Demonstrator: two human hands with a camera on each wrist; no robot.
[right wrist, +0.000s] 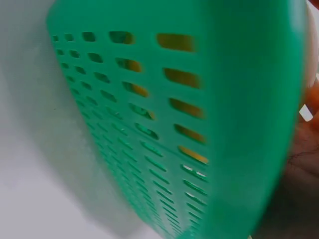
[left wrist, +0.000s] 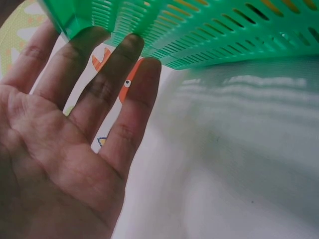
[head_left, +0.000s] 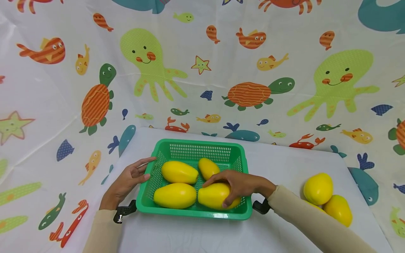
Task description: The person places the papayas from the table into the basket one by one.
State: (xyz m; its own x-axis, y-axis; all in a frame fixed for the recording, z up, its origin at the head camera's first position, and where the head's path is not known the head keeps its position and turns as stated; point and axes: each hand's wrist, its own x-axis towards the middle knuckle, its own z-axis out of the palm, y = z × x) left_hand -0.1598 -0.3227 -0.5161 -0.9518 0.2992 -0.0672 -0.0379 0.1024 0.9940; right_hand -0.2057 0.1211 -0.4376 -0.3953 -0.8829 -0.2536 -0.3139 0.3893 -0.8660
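Observation:
A green plastic basket (head_left: 191, 213) with slotted walls sits on the white-covered table, holding several smooth yellow oblong fruits. My right hand (head_left: 238, 186) reaches over the basket's right rim and grips the front-right yellow oblong fruit (head_left: 212, 196), fingers over its top and thumb on its near side. Beside it lie another front fruit (head_left: 175, 195), a back-left one (head_left: 179, 172) and a smaller-looking back one (head_left: 209, 168). My left hand (head_left: 131, 179) is at the basket's left side, its fingers extended; in the left wrist view the fingertips meet the green wall (left wrist: 199, 35).
Three more yellow fruits (head_left: 317, 188) are grouped on the table at the right, one partly hidden by my right sleeve (head_left: 303, 214). A white cloth (head_left: 202, 80) printed with sea animals hangs behind and at the sides. Black straps (head_left: 124, 211) circle my wrists.

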